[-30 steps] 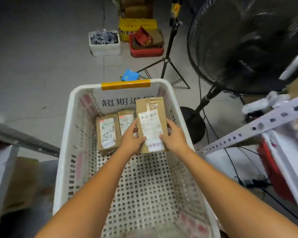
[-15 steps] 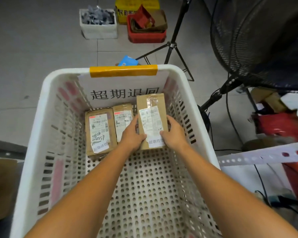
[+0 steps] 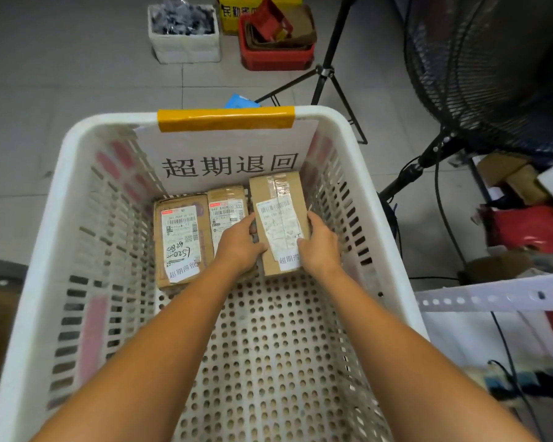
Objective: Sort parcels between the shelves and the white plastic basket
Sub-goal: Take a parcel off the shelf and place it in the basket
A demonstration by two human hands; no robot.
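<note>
floor (image 3: 61, 74): grey tiles, all round the basket.
fan (image 3: 492, 59): big & black, top R, on a black pole.
basket (image 3: 50, 199): white plastic w/ lots of holes, in the middle. 3 brown parcels sit in a row at its far end.
shelf bar (image 3: 492, 296): white w/ little holes, pokes in from the R, just beside the basket.
tripod (image 3: 328, 71): thin black legs, on the floor past the basket.
sign (image 3: 227, 145): white paper w/ 4 big black letters, inside the basket's far wall.
white box (image 3: 186, 43): far back on the floor, full of grey bits.
red crate (image 3: 275, 60): just beside the white box, brown & red stuff in it.
yellow box (image 3: 233, 14): behind the red crate, only partly seen.
tape (image 3: 225, 119): yellow strip on the basket's far rim, over the top of the sign.
R parcel (image 3: 278, 199): in the basket's far R corner, under the sign, far end tipped up. Both hands hold it. Can't tell if it touches the basket's btm.
L parcel (image 3: 181, 240): L end of the row, white label w/ pen writing.
mid parcel (image 3: 227, 205): between the other 2, its near part hidden by the L hand.
L hand (image 3: 240, 247): grips the R parcel's L edge, thumb on the top face.
R hand (image 3: 320, 247): grips the R parcel's R edge, thumb on the white label.
blue thing (image 3: 241, 101): small, peeks over the rim behind the tape. Can't tell what it is.
</note>
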